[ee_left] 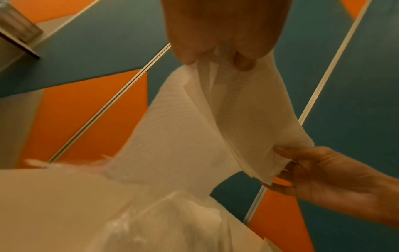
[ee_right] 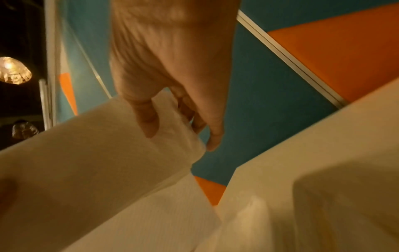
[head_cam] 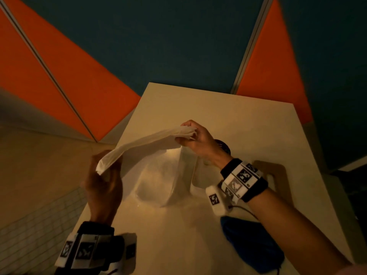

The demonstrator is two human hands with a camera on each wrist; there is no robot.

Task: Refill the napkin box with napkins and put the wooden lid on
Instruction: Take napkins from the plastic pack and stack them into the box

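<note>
Stretching a stack of white napkins above the table, the left hand and right hand each pinch one end; the wooden lid lies partly hidden behind the right wrist.

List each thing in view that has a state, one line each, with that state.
napkins: a folded stack, held in the air above the table, sagging between the two hands.
left hand: grips the near end of the stack.
right hand: pinches the far end.
wooden lid: flat on the table, off the box.
plastic wrapper: open, crumpled on the table below the stack.
table: bears the wrapper and lid.
</note>
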